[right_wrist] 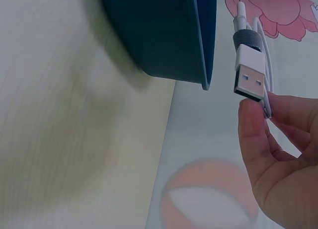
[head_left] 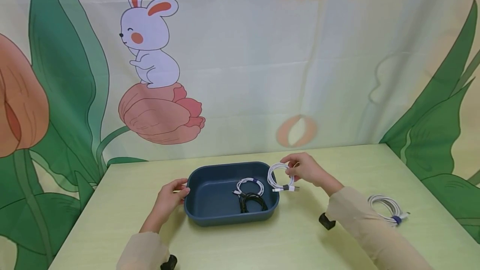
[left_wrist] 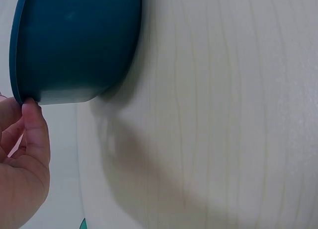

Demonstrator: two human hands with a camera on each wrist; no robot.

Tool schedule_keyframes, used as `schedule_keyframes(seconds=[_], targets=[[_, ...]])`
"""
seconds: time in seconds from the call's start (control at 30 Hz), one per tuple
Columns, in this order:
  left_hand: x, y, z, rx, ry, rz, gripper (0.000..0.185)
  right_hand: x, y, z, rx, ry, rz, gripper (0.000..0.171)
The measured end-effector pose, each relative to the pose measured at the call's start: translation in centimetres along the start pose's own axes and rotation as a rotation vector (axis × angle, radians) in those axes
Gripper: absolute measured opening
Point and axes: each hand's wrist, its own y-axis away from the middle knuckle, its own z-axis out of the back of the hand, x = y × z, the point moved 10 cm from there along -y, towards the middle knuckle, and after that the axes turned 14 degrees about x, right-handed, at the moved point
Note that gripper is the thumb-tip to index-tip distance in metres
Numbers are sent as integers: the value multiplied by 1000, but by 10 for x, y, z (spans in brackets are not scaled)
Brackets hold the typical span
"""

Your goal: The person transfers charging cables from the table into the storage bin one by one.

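Note:
A dark blue bin (head_left: 210, 211) stands mid-table, with a coiled white cable (head_left: 250, 186) and a coiled black cable (head_left: 253, 201) inside it. My left hand (head_left: 171, 198) holds the bin's left rim (left_wrist: 20, 97), thumb against the edge. My right hand (head_left: 304, 168) pinches another coiled white cable (head_left: 280, 177) just above the bin's right rim (right_wrist: 206, 65). Its USB plug (right_wrist: 250, 76) and grey tie show in the right wrist view, beside the bin's outer wall.
A third coiled white cable (head_left: 388, 209) with a blue tie lies on the pale green table (head_left: 300, 245) at the right. A curtain printed with a rabbit and leaves hangs behind the table. Small black wrist mounts sit on both sleeves.

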Motion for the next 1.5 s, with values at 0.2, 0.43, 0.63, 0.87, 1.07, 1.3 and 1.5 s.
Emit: schedule_keyframes(seconds=[0.2, 0.43, 0.63, 0.87, 1.07, 1.3, 1.5], targets=[[0, 0, 0, 1, -2, 2, 37, 2, -4, -6, 11, -5, 19, 30], [0, 1, 0, -6, -2, 12, 37, 2, -10, -12, 16, 1, 24, 30], [1, 0, 0, -4, 7, 15, 37, 6, -12, -16, 26, 4, 38, 30], [2, -1, 1, -5, 10, 8, 36, 13, -16, -23, 37, -8, 72, 30], [2, 0, 1, -4, 15, 1, 37, 16, -20, -31, 42, -13, 81, 31], [1, 0, 0, -2, 16, 5, 37, 20, -23, -39, 46, -7, 80, 28], [-1, 1, 0, -7, 16, -9, 37, 23, -26, -46, 65, -10, 99, 28]])
